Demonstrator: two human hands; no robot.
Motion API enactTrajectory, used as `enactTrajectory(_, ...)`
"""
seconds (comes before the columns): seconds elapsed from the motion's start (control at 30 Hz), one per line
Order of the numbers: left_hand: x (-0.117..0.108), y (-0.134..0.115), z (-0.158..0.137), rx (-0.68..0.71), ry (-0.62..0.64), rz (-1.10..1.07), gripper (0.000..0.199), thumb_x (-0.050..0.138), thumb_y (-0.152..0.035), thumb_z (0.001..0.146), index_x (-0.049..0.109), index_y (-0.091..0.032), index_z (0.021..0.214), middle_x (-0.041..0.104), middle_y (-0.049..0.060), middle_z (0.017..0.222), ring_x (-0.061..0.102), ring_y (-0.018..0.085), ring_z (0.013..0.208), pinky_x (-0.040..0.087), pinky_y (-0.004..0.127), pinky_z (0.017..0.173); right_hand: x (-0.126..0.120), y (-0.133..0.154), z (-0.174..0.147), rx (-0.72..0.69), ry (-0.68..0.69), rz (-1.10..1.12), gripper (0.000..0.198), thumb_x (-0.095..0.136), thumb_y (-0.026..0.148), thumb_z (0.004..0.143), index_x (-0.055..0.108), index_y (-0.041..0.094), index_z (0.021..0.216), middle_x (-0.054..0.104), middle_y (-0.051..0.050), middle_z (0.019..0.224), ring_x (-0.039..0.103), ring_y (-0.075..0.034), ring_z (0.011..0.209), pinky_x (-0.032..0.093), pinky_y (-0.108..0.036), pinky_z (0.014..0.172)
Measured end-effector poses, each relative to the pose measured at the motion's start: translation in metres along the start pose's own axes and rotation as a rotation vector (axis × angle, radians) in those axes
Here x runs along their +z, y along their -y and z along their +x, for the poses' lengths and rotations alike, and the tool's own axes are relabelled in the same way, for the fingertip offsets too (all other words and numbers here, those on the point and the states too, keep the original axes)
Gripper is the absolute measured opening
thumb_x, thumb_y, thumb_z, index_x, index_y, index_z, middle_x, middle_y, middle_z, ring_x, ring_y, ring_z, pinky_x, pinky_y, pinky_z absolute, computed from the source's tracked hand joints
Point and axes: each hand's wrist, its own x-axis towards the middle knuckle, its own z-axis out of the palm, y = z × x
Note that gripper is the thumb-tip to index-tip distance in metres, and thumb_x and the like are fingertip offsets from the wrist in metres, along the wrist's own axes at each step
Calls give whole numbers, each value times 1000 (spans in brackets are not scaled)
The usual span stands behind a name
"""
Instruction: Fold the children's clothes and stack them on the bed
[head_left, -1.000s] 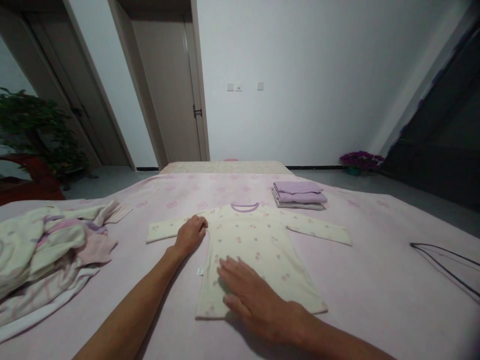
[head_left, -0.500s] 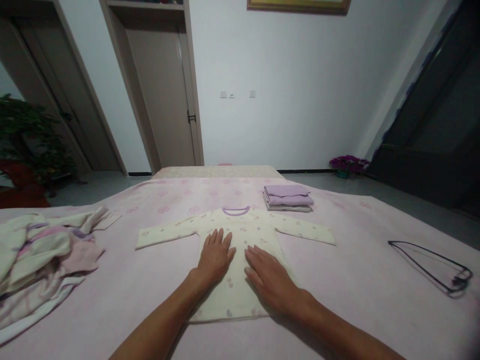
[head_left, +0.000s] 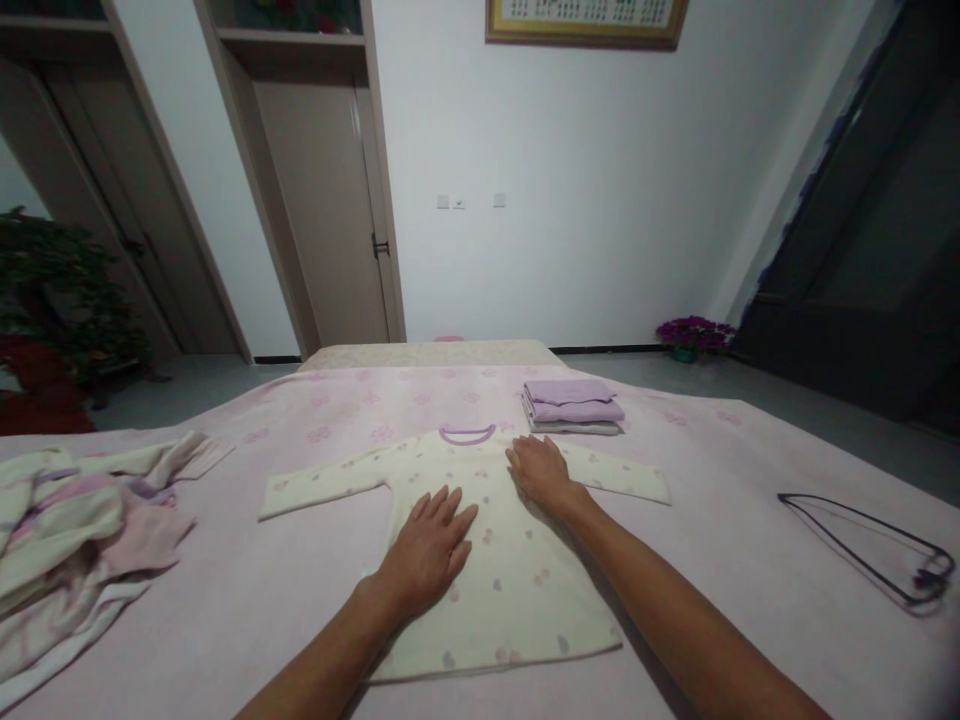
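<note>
Spread out on the pink sheet is a cream long-sleeved shirt [head_left: 510,590] with small heart prints and a purple neckband, both sleeves stretched to the sides. My left hand [head_left: 429,545] rests flat on the left middle of its front, fingers extended. Farther up, my right hand [head_left: 541,468] lies on the shirt near the right shoulder, where the sleeve begins, with fingers out and nothing grasped. Part of the right shoulder is hidden beneath that hand.
Folded purple and grey clothes [head_left: 574,402] are stacked beyond the right sleeve. A loose heap of clothes [head_left: 82,550] lies at the left. On the right is a black wire frame, perhaps a hanger [head_left: 862,545]. The pink sheet [head_left: 247,590] covers the surface beneath.
My right hand has slid up the shirt from its middle to the right shoulder. My left hand stays on the left middle. The view has tilted up slightly.
</note>
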Motion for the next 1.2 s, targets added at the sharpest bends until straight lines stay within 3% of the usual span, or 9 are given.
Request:
enactTrajectory(0.13, -4, -1, 0, 49, 18, -19, 50, 43, -35, 100, 43, -28, 149, 35, 12, 159, 30, 32, 147, 25, 55, 119, 10, 13, 26, -31, 51, 30, 63, 22, 47, 103, 37, 12, 152, 30, -16, 161, 21, -26, 150, 12, -45, 119)
enactTrajectory(0.27, -6, -2, -1, 84, 37, -28, 51, 44, -33, 100, 41, -30, 150, 33, 11, 160, 28, 32, 148, 24, 56, 119, 25, 11, 50, -7, 85, 42, 68, 22, 49, 102, 22, 10, 158, 15, -14, 165, 11, -25, 153, 9, -45, 120)
enactTrajectory(0.57, -6, -2, -3, 160, 48, -65, 54, 45, -31, 99, 36, -33, 152, 30, 8, 162, 26, 31, 149, 21, 57, 120, 36, 3, 66, 18, 33, 21, 67, 24, 48, 103, 23, 9, 157, 15, -14, 165, 10, -25, 153, 6, -45, 122)
enactTrajectory(0.7, -11, -4, -3, 178, 74, -75, 55, 45, -31, 99, 35, -33, 153, 29, 9, 162, 24, 32, 150, 21, 57, 121, 27, 17, 70, 24, -17, 12, 65, 27, 40, 102, 26, 3, 155, 20, -19, 163, 13, -28, 152, 8, -48, 121)
enactTrajectory(0.77, -12, -5, -3, 188, 82, -82, 57, 47, -31, 97, 35, -31, 153, 29, 10, 162, 24, 32, 150, 21, 56, 121, 24, 32, 68, -102, -48, 31, 62, 28, 38, 102, 27, 5, 155, 20, -17, 163, 13, -26, 152, 9, -45, 122)
enactTrajectory(0.9, -14, -6, -4, 201, 78, -114, 59, 50, -32, 96, 35, -31, 153, 27, 9, 163, 25, 31, 150, 20, 55, 122, 27, 60, 64, -555, 24, 114, 59, 32, 41, 102, 31, 17, 156, 25, -10, 163, 19, -22, 151, 15, -43, 122)
enactTrajectory(0.97, -15, -5, -5, 202, 77, -127, 58, 49, -35, 97, 35, -32, 153, 26, 8, 163, 24, 32, 150, 20, 56, 122, 30, 65, 68, -618, 77, 118, 60, 29, 45, 102, 30, 20, 156, 24, -8, 164, 17, -22, 152, 14, -43, 122)
enactTrajectory(1.2, -13, -2, -3, 198, 90, -138, 56, 48, -40, 98, 37, -31, 152, 26, 9, 163, 24, 31, 150, 20, 55, 122, 26, 58, 90, -399, 103, 95, 61, 25, 48, 103, 22, 23, 159, 19, -5, 165, 15, -21, 152, 11, -41, 122)
